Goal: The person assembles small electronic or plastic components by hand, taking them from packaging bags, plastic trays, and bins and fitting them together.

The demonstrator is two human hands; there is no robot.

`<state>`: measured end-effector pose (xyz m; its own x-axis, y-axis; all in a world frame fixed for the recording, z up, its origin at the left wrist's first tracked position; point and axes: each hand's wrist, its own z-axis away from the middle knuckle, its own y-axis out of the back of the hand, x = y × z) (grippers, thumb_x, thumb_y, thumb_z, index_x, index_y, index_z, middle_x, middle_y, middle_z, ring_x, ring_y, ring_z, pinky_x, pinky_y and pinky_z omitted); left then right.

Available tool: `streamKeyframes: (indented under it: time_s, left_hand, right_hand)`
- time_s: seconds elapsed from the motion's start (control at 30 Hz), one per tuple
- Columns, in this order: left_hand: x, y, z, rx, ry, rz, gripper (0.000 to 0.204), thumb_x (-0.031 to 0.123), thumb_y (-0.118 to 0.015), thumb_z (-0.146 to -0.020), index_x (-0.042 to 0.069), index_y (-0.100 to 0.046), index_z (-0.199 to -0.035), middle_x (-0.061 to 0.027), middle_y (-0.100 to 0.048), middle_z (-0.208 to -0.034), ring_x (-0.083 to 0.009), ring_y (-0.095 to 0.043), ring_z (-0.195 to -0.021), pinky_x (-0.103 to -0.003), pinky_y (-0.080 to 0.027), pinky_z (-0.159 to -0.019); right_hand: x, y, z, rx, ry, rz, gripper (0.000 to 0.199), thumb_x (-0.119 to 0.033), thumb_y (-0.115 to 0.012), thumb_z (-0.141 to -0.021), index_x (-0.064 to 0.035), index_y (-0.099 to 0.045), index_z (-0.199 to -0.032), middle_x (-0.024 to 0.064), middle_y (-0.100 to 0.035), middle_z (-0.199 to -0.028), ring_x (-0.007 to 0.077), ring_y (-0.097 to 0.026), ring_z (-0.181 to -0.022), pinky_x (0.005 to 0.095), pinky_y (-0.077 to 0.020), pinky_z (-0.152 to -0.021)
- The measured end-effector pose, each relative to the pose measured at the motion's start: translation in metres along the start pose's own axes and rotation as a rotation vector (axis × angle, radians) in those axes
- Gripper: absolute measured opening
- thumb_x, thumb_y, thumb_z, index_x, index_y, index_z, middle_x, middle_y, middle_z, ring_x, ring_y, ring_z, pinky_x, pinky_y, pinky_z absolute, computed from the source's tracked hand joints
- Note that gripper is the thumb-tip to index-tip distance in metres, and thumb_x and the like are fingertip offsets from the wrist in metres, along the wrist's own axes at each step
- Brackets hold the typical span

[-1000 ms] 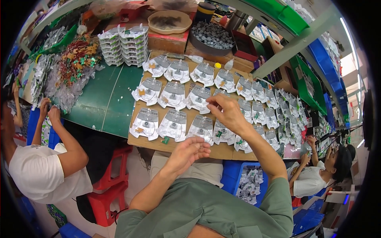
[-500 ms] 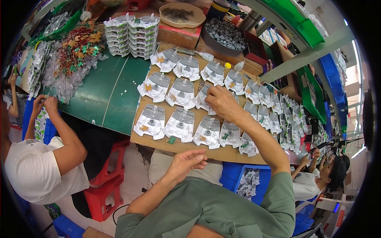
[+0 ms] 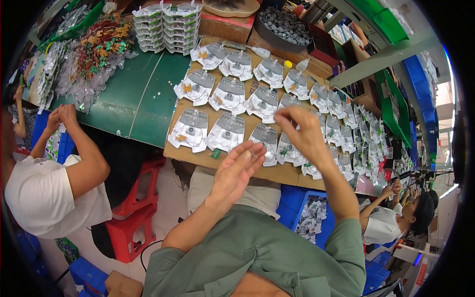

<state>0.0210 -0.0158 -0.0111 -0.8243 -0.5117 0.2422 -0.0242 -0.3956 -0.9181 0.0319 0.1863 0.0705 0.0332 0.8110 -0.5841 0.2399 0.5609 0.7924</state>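
Rows of grey-and-white plastic housings [image 3: 226,132] lie on a cardboard sheet [image 3: 193,157] in front of me. Some carry small orange-brown or green parts. My left hand [image 3: 235,173] hovers over the cardboard's near edge, palm turned up and fingers stretched; whether anything tiny lies in it I cannot make out. Above the middle housings is my right hand [image 3: 304,129], slightly blurred, with thumb and forefinger drawn together. Whatever they may pinch is too small to see. A loose green part [image 3: 215,153] rests on the cardboard left of my left hand.
Stacked housings [image 3: 166,27] stand at the back left, beside a heap of wired parts [image 3: 101,47]. A round tray of grey pieces [image 3: 282,29] is at the back. Below the right table edge sits a blue bin [image 3: 309,218]. Co-workers sit left [image 3: 59,193] and right [image 3: 388,222].
My right hand has drawn back from a middle-row housing, toward me and to the right. My left hand has risen and its fingers have straightened. The view has tilted slightly down.
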Motion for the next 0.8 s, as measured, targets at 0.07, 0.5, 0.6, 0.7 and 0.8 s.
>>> streamKeyframes:
  time_s: [0.07, 0.5, 0.6, 0.7, 0.8]
  left_hand:
    - [-0.003, -0.001, -0.003, -0.003, -0.040, 0.003, 0.030, 0.010, -0.053, -0.099, 0.000, -0.050, -0.127, -0.0162, -0.056, -0.128, -0.0254, -0.054, -0.121, -0.040, -0.041, -0.108]
    - [-0.025, 0.006, -0.001, -0.015, -0.082, -0.166, 0.033, 0.012, -0.052, -0.100, 0.000, -0.049, -0.130, -0.0164, -0.056, -0.130, -0.0215, -0.054, -0.117, -0.036, -0.046, -0.100]
    - [-0.028, 0.006, -0.001, 0.025, -0.085, -0.163, 0.032, 0.011, -0.052, -0.100, -0.001, -0.048, -0.130, -0.0169, -0.056, -0.130, -0.0221, -0.055, -0.117, -0.036, -0.047, -0.098]
    - [-0.029, 0.005, 0.000, 0.032, -0.092, -0.166, 0.033, 0.011, -0.052, -0.099, -0.003, -0.048, -0.129, -0.0164, -0.056, -0.130, -0.0192, -0.056, -0.115, -0.034, -0.046, -0.099]
    - [-0.029, 0.004, 0.001, 0.063, -0.102, -0.182, 0.033, 0.010, -0.051, -0.099, -0.004, -0.048, -0.129, -0.0172, -0.056, -0.129, -0.0213, -0.056, -0.118, -0.035, -0.045, -0.103]
  right_hand:
    - [-0.014, -0.010, 0.041, -0.096, -0.243, -0.234, 0.018, -0.016, -0.063, -0.093, 0.0012, -0.066, -0.098, 0.0067, -0.067, -0.079, 0.0112, -0.060, -0.064, 0.0270, -0.0495, -0.059]
    - [-0.025, -0.056, 0.090, -0.030, -0.602, -0.710, 0.029, -0.026, -0.057, -0.098, 0.0021, -0.064, -0.096, 0.0063, -0.067, -0.073, 0.0095, -0.060, -0.054, 0.0227, -0.0438, -0.045]
    - [-0.029, -0.064, 0.094, 0.075, -0.454, -0.488, 0.022, -0.020, -0.059, -0.096, 0.0020, -0.063, -0.097, 0.0078, -0.067, -0.072, 0.0115, -0.062, -0.055, 0.0253, -0.0468, -0.048]
    - [-0.032, -0.069, 0.097, 0.154, -0.375, -0.420, 0.018, -0.017, -0.062, -0.094, 0.0015, -0.063, -0.096, 0.0097, -0.067, -0.072, 0.0132, -0.063, -0.055, 0.0277, -0.0486, -0.049]
    - [-0.025, -0.073, 0.095, 0.361, -0.041, -0.040, 0.017, -0.016, -0.063, -0.093, 0.0008, -0.063, -0.096, 0.0101, -0.067, -0.071, 0.0133, -0.062, -0.053, 0.0279, -0.0481, -0.049]
